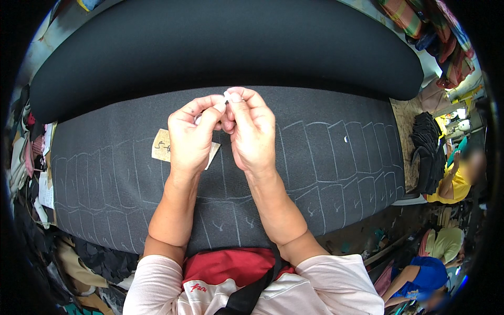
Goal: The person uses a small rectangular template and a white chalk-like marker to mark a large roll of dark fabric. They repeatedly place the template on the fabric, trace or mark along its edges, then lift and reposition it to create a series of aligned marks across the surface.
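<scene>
Above the middle of the dark fabric, my two hands meet at their fingertips. Between them is a small white piece, apparently tailor's chalk, mostly covered by the fingers. My left hand is closed in a pinch at it, and something pale shows between its curled fingers, too small to make out. My right hand pinches the same piece from the other side. Under my left hand and wrist lies a beige card pattern with dark marks, partly hidden. White outlines in repeated rows cover the dark grey fabric.
A large roll of black material lies along the far side. A small white bit rests on the fabric to the right. Beyond the right end stand stacked black pieces and a person in yellow. Scraps lie lower left.
</scene>
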Demonstrator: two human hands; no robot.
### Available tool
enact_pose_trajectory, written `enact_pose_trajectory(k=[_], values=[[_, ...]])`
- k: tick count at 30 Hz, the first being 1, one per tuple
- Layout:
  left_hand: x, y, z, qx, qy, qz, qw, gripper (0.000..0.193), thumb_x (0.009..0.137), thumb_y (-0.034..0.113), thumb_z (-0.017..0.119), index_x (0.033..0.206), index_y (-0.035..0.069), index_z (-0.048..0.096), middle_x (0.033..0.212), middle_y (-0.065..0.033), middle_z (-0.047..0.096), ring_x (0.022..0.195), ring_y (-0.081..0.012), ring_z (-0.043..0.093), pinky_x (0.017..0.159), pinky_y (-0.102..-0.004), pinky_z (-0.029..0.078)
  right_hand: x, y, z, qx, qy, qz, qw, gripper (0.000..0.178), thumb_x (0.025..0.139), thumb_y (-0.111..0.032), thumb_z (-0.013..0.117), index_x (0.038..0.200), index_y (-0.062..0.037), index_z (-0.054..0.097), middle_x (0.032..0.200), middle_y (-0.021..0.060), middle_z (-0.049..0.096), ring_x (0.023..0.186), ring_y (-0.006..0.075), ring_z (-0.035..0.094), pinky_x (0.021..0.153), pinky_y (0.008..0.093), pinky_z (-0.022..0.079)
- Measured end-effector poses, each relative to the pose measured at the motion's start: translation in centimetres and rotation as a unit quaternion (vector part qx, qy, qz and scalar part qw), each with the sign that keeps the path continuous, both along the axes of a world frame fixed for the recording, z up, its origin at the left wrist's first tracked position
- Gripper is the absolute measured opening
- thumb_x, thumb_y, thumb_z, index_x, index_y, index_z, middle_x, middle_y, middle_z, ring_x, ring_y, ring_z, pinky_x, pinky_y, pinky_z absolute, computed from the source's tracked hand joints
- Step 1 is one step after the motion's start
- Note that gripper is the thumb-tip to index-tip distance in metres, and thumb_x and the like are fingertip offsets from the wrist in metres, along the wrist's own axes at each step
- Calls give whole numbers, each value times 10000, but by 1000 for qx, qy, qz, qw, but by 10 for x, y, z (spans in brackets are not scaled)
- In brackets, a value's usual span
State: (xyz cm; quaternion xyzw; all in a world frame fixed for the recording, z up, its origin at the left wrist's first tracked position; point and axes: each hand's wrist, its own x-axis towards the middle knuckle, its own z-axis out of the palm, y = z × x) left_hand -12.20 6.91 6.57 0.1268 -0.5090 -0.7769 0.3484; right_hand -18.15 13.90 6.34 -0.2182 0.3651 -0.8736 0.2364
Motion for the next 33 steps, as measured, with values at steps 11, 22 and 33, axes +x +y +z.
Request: enact_pose_trajectory(k=[11,22,33], values=[[-1,-2,-5,11,22,15,1000,121,827,37,652,916,-39,679,788,-78,647,657,-98,583,597,-207,463,-1,1,0,37,79,-19,996,75,938,-89,508,961,-19,524,708,-2,526,607,37,443,544,178,391],[1,2,0,-85,22,90,992,70,832,2,621,841,-56,659,729,-77,624,589,-94,579,556,-205,469,1,-4,-7,60,136,-35,988,138,938,-135,522,939,3,517,716,13,558,612,17,504,531,162,424],[-1,5,2,-56,-9,51,997,85,860,12,580,833,-58,619,617,-86,623,485,-84,568,462,-195,481,4,-1,2,-48,-100,83,990,144,966,-159,468,934,-28,519,604,-34,402,485,29,362,428,180,329]])
